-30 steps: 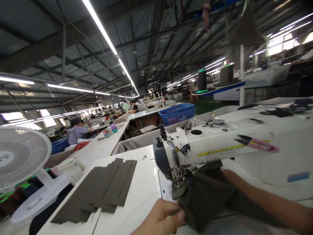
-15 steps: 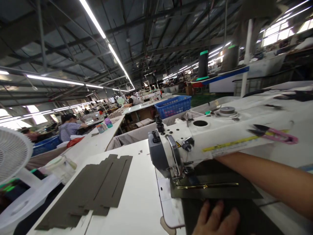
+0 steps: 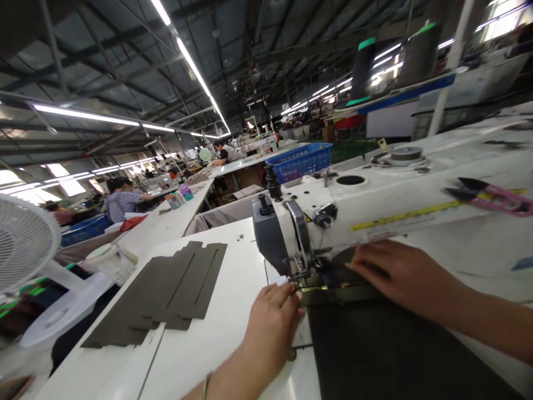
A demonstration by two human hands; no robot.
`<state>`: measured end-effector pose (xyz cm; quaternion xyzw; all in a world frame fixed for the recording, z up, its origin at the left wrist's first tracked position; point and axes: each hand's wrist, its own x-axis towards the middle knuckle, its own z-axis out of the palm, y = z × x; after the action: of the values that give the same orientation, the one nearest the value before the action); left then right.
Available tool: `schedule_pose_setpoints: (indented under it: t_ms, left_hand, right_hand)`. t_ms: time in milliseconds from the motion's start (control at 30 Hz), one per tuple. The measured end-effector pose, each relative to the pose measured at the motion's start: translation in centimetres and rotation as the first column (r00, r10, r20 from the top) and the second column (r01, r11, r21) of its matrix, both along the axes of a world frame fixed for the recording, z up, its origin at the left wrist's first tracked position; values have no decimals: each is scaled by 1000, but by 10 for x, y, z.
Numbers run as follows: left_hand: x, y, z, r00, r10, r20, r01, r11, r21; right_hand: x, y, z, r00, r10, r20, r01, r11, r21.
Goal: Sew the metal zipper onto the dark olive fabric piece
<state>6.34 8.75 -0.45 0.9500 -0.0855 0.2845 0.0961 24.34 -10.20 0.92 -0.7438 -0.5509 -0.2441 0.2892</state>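
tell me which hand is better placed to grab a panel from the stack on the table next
The left hand, most likely: it is by the sewing machine head, nearer the stacked panels. The right hand is farther off, at the dark fabric beyond the left hand.

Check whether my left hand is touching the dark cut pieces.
Apart: the head view shows white tabletop between your left hand and the dark cut pieces.
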Motion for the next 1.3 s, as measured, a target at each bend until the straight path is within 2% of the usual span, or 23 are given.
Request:
schedule_pose_setpoints:
  t_ms: [67, 100, 133, 233, 300, 367, 533, 633, 700, 767, 933, 1033, 1167, 1300]
  left_hand:
    - [4, 3, -2, 999, -20, -40, 21, 999, 31]
    - [6, 2, -2, 998, -15, -57, 16, 1000, 20]
    - [8, 2, -2, 997, 3, -74, -3, 1000, 0]
    - [10, -1, 1, 992, 84, -95, -88, 995, -43]
    - [9, -3, 3, 992, 99, -83, -103, 994, -41]
    - [8, -4, 2, 994, 81, -69, -84, 996, -33]
    - [8, -5, -6, 1000, 14, 3, -14, 996, 90]
    - [9, -6, -8, 1000, 24, 7, -24, 989, 143]
    - [10, -7, -9, 999, 30, 12, -32, 987, 155]
    - [10, -8, -10, 998, 45, 37, -51, 984, 168]
    - [9, -12, -17, 973, 140, 184, -163, 980, 116]
    - [9, -10, -18, 984, 112, 137, -127, 986, 104]
    - [11, -9, -15, 990, 102, 93, -116, 981, 156]
    - [11, -12, -13, 992, 108, 71, -120, 975, 188]
  right_hand:
    - [-33, -10, -11, 979, 200, 30, -194, 972, -131]
    - [-48, -10, -16, 971, 235, 34, -226, 958, -176]
    - [-60, -6, -19, 973, 229, 37, -216, 952, -215]
    - [-76, 17, -22, 996, 84, 22, -73, 944, -322]
    - [-76, 31, -22, 999, 31, 9, -26, 931, -363]
    - [-72, 38, -24, 999, 41, 9, -35, 931, -363]
    - [-69, 31, -29, 992, 127, 25, -112, 936, -335]
    - [-70, 28, -28, 979, 171, 111, -145, 968, -204]
    - [-69, 28, -29, 970, 125, 206, -109, 990, -87]
    - [-66, 30, -35, 970, 100, 221, -96, 995, -29]
    - [-57, 32, -48, 981, 183, 69, -176, 979, -102]
    - [-57, 32, -43, 981, 196, 2, -193, 967, -168]
    - [-56, 32, -30, 971, 228, -70, -239, 937, -257]
    - [-54, 32, -27, 966, 248, -69, -257, 930, -262]
